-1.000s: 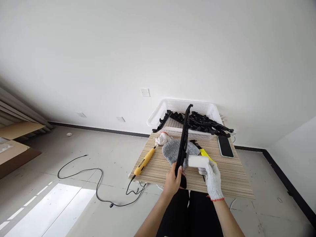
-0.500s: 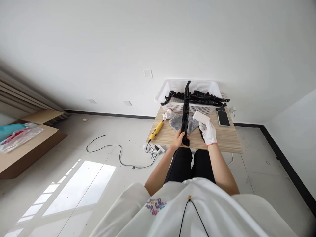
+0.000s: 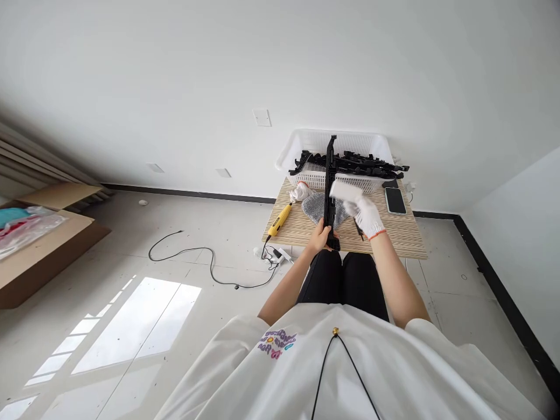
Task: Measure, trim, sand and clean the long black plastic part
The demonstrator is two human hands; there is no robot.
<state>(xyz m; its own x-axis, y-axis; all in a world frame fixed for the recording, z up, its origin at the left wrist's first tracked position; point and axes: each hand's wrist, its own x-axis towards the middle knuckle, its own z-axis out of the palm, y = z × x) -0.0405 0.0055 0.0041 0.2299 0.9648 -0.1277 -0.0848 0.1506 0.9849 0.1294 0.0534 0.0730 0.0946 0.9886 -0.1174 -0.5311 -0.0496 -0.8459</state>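
At the far left edge of the frame lies a cardboard box (image 3: 44,245); a black cable (image 3: 196,256) loops over the floor at centre left. On the wooden table (image 3: 402,242), just right of centre, a yellow tool (image 3: 280,219) rests at the left corner, with a grey cloth (image 3: 315,207) beside it. The bare left hand (image 3: 321,236) is closed around the lower end of a long black strip (image 3: 330,181), held upright over the cloth. The gloved right hand (image 3: 366,214) grips a white roller (image 3: 345,189), touching the strip's right side. Behind stands a white basket (image 3: 301,149) of similar black parts; a phone (image 3: 395,200) lies to the right. Judged step: rolling over the strip; the next stroke calls for a steady left-hand hold.
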